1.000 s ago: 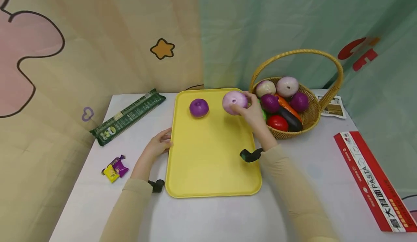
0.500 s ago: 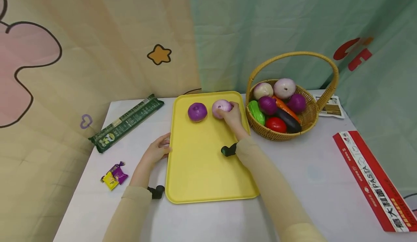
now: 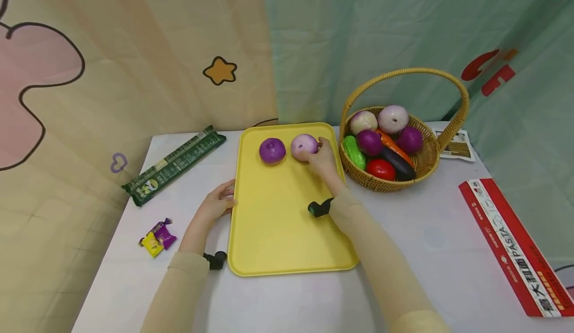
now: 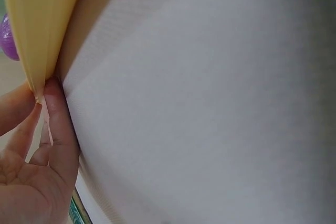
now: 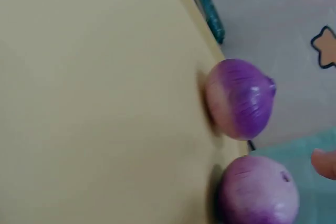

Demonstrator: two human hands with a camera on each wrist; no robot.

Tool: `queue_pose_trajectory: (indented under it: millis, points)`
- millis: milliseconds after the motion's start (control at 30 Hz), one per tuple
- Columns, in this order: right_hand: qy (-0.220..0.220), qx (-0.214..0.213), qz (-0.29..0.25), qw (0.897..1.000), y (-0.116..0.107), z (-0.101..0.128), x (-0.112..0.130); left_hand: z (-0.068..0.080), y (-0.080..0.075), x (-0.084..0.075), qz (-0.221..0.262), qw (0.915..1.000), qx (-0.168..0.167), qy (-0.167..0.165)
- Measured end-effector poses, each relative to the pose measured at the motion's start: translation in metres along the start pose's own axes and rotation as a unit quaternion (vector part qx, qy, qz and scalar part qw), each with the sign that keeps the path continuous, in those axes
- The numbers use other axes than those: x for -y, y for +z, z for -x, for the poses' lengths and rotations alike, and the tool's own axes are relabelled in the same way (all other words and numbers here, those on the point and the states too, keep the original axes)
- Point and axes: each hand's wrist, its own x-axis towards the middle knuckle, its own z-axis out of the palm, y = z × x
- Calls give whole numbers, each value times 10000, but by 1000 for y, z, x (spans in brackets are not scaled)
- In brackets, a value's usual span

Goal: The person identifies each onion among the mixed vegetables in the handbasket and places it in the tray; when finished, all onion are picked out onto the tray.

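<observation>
A yellow tray point(image 3: 287, 223) lies on the white table. My left hand point(image 3: 216, 204) pinches its left rim, as the left wrist view shows with the fingertips point(image 4: 54, 88) on the edge. Near the tray's far end rests a dark purple onion point(image 3: 272, 151). To its right sits a pale purple onion point(image 3: 303, 146), also on the tray. My right hand point(image 3: 323, 163) is spread loosely beside the pale onion. In the right wrist view a fingertip point(image 5: 324, 164) stands apart from that pale onion point(image 5: 260, 190).
Right of the tray, a wicker basket point(image 3: 381, 186) with a tall handle holds several vegetables. A red pasta box point(image 3: 515, 248) lies at the far right. To the left are a green packet point(image 3: 175, 166) and wrapped candies point(image 3: 158, 237). A curtain point(image 3: 179, 49) hangs behind.
My right hand carried the pale onion leftward and down onto the tray, beside the dark one. Its fingers have since loosened from the onion. My left hand keeps its place at the rim.
</observation>
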Motion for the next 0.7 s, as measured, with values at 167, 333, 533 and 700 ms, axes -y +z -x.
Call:
queue_pose_trajectory:
  millis: [167, 333, 533, 700]
  points:
    - [-304, 202, 65, 9993, -39, 26, 19, 0, 0, -2, -13, 10000, -19, 11]
    - [-791, -247, 111, 9965, -88, 43, 18, -1, 1, -1, -16, 10000, 23, -45]
    - [-844, -1123, -784, 9870, -132, 39, 1, -2, 0, 0, -65, 10000, -7, -4]
    - [-654, -1558, -1032, 9802, -149, 26, -15, -3, -2, 2, 3, 10000, 27, -21]
